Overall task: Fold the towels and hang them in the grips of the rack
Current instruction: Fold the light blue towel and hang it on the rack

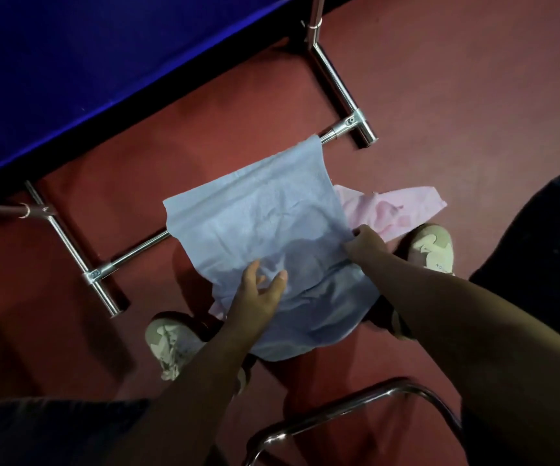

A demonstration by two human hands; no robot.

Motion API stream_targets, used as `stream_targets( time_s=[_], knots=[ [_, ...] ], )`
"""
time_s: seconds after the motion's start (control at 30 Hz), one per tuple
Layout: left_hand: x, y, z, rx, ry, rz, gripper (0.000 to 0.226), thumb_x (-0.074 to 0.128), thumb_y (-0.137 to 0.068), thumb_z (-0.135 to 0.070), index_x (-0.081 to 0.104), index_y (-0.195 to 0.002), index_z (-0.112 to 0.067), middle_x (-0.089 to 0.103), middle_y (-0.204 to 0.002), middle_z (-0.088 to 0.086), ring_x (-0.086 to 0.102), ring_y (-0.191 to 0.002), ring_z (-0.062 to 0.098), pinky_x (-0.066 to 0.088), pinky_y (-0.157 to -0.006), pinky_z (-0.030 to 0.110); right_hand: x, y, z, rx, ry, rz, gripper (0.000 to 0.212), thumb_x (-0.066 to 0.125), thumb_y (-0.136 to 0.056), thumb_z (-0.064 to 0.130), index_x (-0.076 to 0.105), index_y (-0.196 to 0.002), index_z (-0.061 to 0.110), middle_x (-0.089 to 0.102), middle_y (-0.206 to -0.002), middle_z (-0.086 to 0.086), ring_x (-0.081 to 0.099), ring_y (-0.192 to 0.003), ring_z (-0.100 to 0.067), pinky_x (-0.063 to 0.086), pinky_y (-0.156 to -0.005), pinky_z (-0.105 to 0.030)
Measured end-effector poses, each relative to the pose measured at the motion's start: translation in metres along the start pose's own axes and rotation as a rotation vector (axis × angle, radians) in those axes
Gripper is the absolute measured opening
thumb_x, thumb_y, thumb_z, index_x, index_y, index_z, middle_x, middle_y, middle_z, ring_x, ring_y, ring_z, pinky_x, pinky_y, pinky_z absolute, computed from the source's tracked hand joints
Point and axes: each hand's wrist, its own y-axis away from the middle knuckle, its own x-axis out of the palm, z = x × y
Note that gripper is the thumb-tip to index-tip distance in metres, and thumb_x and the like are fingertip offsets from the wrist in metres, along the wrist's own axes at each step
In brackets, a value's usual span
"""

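A light blue towel (265, 223) lies spread over the low chrome bar of the rack's base (137, 250) and down onto the red floor between my feet. My right hand (362, 243) pinches the towel's right edge. My left hand (261, 287) rests on the cloth with its fingers spread and relaxed. A pink towel (392, 210) lies crumpled on the floor under and to the right of the blue one, partly hidden by it. The rack's grips are out of sight.
The rack's chrome legs and uprights (335, 82) stand on the red floor (456, 95). A dark blue cloth surface (87, 62) fills the upper left. My shoes (171, 344) flank the towel. A curved chrome chair frame (355, 405) sits just below.
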Motion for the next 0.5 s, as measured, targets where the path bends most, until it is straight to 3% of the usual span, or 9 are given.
stream_targets(
  time_s=[0.13, 0.23, 0.37, 0.5],
  knots=[
    [0.0, 0.005, -0.001, -0.01, -0.003, 0.02, 0.063, 0.058, -0.09, -0.034, 0.029, -0.144, -0.019, 0.043, -0.14, 0.005, 0.045, -0.109, 0.01, 0.032, -0.086, 0.021, 0.0, 0.017, 0.015, -0.047, -0.022, 0.01, 0.01, 0.053, -0.084, 0.018, 0.052, -0.091, 0.011, 0.056, -0.09, -0.008, 0.052, -0.081, -0.025, 0.036, -0.069, -0.028],
    [-0.001, 0.014, -0.009, 0.023, 0.011, 0.015, 0.058, 0.058, -0.091, -0.029, 0.032, -0.142, -0.017, 0.046, -0.133, 0.003, 0.042, -0.103, 0.008, 0.032, -0.083, 0.02, 0.003, 0.043, 0.039, -0.186, -0.137, -0.004, 0.015, 0.052, -0.084, 0.015, 0.061, -0.089, 0.004, 0.058, -0.082, -0.01, 0.058, -0.081, -0.03, 0.042, -0.07, -0.031],
    [-0.005, 0.035, -0.02, 0.11, 0.011, -0.02, 0.064, 0.062, -0.087, -0.016, 0.029, -0.143, -0.016, 0.049, -0.131, 0.004, 0.049, -0.105, 0.013, 0.04, -0.084, 0.023, -0.003, 0.1, 0.08, -0.296, -0.314, 0.076, 0.008, 0.057, -0.082, 0.012, 0.06, -0.076, 0.015, 0.059, -0.076, -0.006, 0.054, -0.072, -0.022, 0.044, -0.07, -0.028],
    [-0.024, 0.08, -0.039, 0.205, 0.049, -0.144, 0.074, 0.07, -0.079, -0.021, 0.032, -0.142, -0.023, 0.051, -0.127, -0.001, 0.052, -0.101, 0.013, 0.042, -0.079, 0.024, -0.024, 0.184, 0.113, -0.43, -0.53, 0.191, 0.033, 0.06, -0.084, 0.008, 0.043, -0.057, 0.016, 0.048, -0.059, -0.003, 0.049, -0.061, -0.016, 0.043, -0.06, -0.027]
  ],
)
